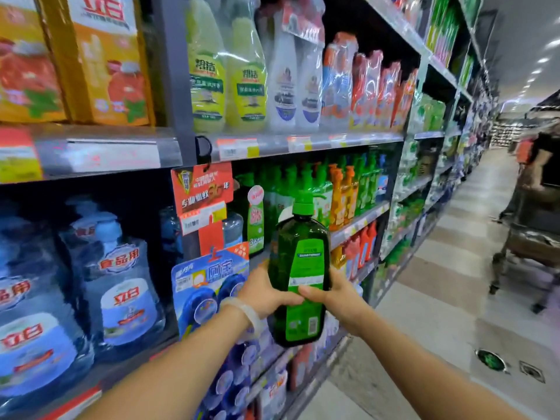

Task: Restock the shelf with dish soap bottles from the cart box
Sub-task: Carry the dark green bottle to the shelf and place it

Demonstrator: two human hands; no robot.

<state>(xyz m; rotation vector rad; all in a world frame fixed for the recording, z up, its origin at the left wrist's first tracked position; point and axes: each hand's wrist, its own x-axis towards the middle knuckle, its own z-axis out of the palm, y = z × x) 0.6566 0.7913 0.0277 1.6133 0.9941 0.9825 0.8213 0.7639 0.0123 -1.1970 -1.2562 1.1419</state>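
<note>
Both hands are on the green dish soap bottle (298,265), upright with its pump on top and its back label facing the camera, held out in front of the shelf (357,221) where green and orange pump bottles (333,189) stand just beyond it. The left hand (266,291) has its grip curled round the bottle's left side, thumb across the front, and the right hand (336,294) clamps the other side, thumb on the label. A cart (527,237), blurred, seems to stand well right of the bottle.
</note>
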